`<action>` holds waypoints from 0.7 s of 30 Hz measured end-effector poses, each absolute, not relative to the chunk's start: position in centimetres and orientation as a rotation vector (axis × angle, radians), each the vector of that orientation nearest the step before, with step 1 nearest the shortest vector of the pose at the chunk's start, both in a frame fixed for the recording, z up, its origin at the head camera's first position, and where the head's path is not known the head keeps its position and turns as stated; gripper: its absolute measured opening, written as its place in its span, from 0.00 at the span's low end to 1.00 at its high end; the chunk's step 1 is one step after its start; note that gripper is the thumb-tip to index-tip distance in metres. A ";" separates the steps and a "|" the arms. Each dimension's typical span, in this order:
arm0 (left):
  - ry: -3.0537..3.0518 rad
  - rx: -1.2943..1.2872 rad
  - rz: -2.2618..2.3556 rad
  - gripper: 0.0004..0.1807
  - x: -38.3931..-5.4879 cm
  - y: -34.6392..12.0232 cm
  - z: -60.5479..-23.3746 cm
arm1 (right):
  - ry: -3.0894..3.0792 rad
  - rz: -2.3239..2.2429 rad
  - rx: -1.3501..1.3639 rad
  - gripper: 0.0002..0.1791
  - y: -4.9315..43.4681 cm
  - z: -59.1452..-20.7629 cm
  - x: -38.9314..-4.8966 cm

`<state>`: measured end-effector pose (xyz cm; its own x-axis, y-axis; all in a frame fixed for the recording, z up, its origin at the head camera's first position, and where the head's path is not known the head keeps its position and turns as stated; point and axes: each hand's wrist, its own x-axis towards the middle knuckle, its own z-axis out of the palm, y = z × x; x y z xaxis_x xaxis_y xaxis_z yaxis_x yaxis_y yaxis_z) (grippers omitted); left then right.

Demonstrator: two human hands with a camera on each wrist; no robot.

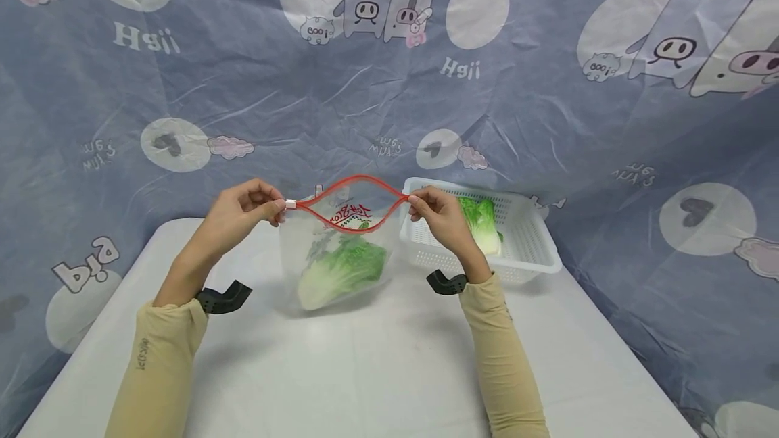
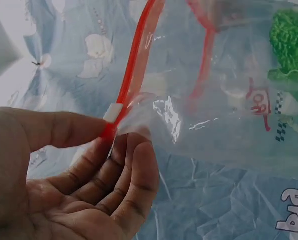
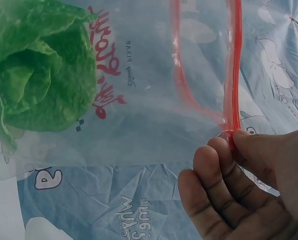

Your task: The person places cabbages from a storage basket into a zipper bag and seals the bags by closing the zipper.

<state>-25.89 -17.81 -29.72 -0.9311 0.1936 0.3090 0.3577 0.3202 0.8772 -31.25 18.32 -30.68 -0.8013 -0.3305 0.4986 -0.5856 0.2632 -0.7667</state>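
A clear zip bag (image 1: 349, 205) with a red zip rim hangs between my two hands, its mouth spread wide. Inside it lies a head of lettuce (image 1: 343, 269), pale stem toward the lower left and green leaves toward the right. My left hand (image 1: 246, 208) pinches the left end of the rim beside the white slider (image 2: 113, 113), between thumb and index finger. At the opposite corner, my right hand (image 1: 441, 215) pinches the red rim with thumb and index finger. The right wrist view shows the leaves (image 3: 44, 70) through the plastic beside red lettering.
A white perforated basket (image 1: 529, 228) stands at the back right of the white table (image 1: 341, 377), behind my right hand. Another lettuce (image 1: 483, 222) lies in it. A blue-grey printed cloth (image 1: 341, 86) hangs behind the table and along both sides.
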 end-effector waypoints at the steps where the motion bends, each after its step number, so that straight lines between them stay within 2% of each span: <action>1: -2.440 -0.543 -1.704 0.17 -26.0 -17.8 -29.7 | -2.296 1.556 0.858 0.11 18.3 -30.7 -31.3; 6: -2.516 -0.611 -1.848 0.22 -27.2 -17.5 -29.5 | -2.277 1.558 0.880 0.11 18.2 -30.9 -31.4; 13: -2.695 -0.468 -1.844 0.25 -30.4 -15.7 -28.6 | -2.287 1.579 0.881 0.10 18.0 -30.9 -31.2; 18: -2.794 -0.458 -1.849 0.30 -32.1 -14.4 -28.1 | -2.313 1.586 0.872 0.10 18.0 -30.9 -31.0; 21: -2.824 -0.489 -1.873 0.27 -32.5 -13.5 -27.9 | -2.325 1.586 0.863 0.10 17.9 -31.0 -30.8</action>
